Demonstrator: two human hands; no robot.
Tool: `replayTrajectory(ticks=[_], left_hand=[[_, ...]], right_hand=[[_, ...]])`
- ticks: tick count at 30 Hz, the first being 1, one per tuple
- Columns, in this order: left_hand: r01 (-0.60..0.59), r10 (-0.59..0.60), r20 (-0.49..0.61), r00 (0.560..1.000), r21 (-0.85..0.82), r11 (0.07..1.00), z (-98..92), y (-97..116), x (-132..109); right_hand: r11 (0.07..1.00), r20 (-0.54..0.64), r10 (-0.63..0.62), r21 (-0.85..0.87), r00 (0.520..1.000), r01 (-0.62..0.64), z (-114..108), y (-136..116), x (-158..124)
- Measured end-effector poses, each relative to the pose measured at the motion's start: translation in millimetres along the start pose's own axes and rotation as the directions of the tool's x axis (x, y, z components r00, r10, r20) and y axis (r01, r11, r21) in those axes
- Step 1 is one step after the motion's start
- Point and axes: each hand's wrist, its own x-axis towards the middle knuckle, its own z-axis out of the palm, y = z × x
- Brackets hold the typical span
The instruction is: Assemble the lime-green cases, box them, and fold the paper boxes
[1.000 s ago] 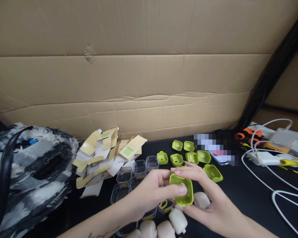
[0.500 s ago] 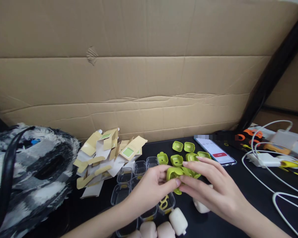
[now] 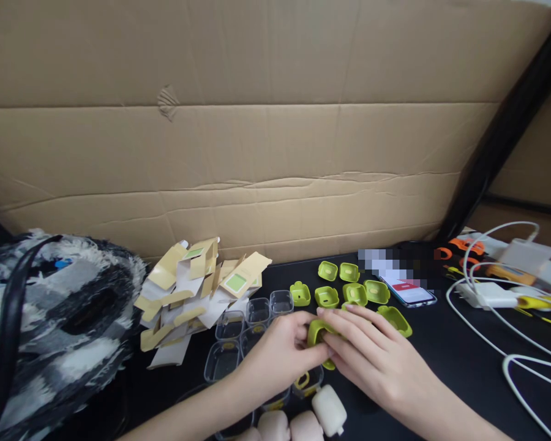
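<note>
Gripping one green moulded piece (image 3: pixel 319 329) two-handed: closed around its left end with left hand (image 3: pixel 282 349), closed over the rest with right hand (image 3: pixel 380 361) laid across the top. Best to steady from the left, press evenly with flat fingers from the right, and avoid twisting the rim. Held between both sets of fingertips, tilted, just nearer than the green cups (image 3: pixel 326 297), beyond the pale rounded piece (image 3: pixel 329 409). Impossible to tell the covered part's shape.
</note>
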Motion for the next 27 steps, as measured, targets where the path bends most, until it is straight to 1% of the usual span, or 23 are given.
replayTrajectory(ticks=[8, 12, 14, 17, 19, 21, 24, 27], left_hand=[[-0.003, 0.003, 0.002, 1.000, 0.040, 0.999, -1.1, -8.8, -1.4], [-0.018, 0.018, 0.013, 1.000, -0.002, 1.000, -2.4, -1.7, -0.5], [-0.040, 0.041, 0.012, 0.999, -0.041, 0.998, -4.0, 4.8, 0.1], [-0.048, 0.049, 0.006, 0.999, -0.107, 0.993, -7.3, 14.7, 0.3], [-0.026, 0.027, 0.007, 1.000, -0.145, 0.989, -9.4, 20.0, -0.3], [-0.001, 0.003, 0.011, 1.000, -0.180, 0.984, -11.1, 23.7, -1.2], [0.026, -0.019, 0.033, 0.999, -0.224, 0.974, -12.6, 26.2, -2.9], [0.040, -0.025, 0.061, 0.998, -0.256, 0.966, -13.0, 25.7, -4.9]], right_hand=[[0.999, 0.021, 0.010, 0.044, 1.000, -0.011, 9.4, -3.0, -1.4], [0.990, 0.070, 0.032, 0.131, 0.997, -0.041, -0.4, -0.1, -0.2], [0.980, 0.069, 0.045, 0.193, 0.997, -0.057, -8.0, 2.9, -1.5], [0.958, 0.009, 0.140, 0.250, 0.990, -0.138, -14.8, 7.3, -5.4], [0.944, -0.039, 0.231, 0.250, 0.972, -0.214, -14.2, 9.6, -7.5], [0.930, -0.062, 0.301, 0.241, 0.952, -0.278, -10.6, 11.5, -8.4], [0.900, -0.028, 0.371, 0.257, 0.928, -0.352, -5.0, 12.6, -7.8], [0.870, 0.046, 0.391, 0.308, 0.919, -0.385, -3.7, 9.6, -6.0]])
